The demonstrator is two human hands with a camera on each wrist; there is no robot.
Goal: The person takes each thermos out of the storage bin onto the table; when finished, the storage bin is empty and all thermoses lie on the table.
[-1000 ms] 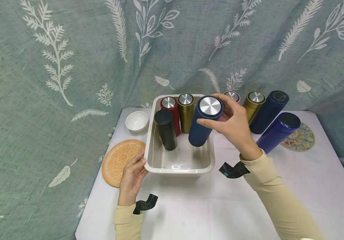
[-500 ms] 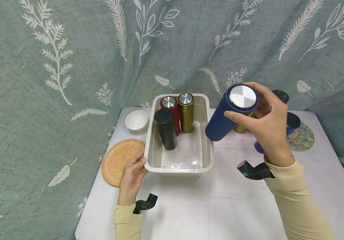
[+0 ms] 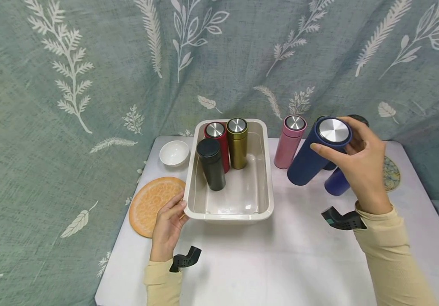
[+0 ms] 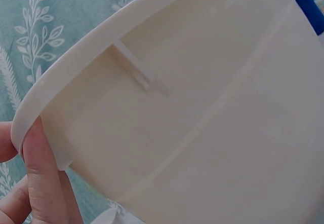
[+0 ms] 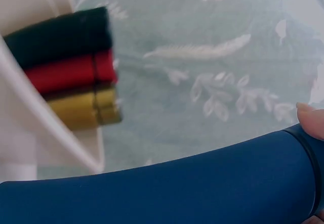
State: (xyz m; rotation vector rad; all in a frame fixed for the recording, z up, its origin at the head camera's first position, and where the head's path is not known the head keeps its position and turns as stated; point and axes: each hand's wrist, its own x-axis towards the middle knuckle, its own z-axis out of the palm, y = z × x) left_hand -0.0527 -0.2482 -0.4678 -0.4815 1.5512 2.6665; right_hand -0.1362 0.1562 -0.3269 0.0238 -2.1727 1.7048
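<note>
My right hand [image 3: 365, 165] grips a dark blue thermos bottle [image 3: 306, 159] near its silver-topped lid, to the right of a cream plastic tub [image 3: 235, 216]. The blue bottle leans, its base toward the tub; in the right wrist view the same blue thermos [image 5: 167, 183] fills the bottom. My left hand [image 3: 168, 227] pinches the tub's near left corner, thumb and fingers around the rim [image 4: 66, 67] in the left wrist view. Inside the tub stand a black thermos [image 3: 212, 165], a red thermos [image 3: 222, 144] and a gold thermos [image 3: 238, 146].
A pink thermos [image 3: 289, 144] stands right of the tub. Behind the held bottle, a violet-blue bottle [image 3: 336, 183] and others are partly hidden. A patterned round mat [image 3: 391, 174] lies far right. Left are a white bowl [image 3: 174, 153] and an orange-slice mat [image 3: 154, 204].
The right hand has carried the blue thermos from over the tub out to the right, then lower beside the pink one. The left hand has stayed on the tub's corner.
</note>
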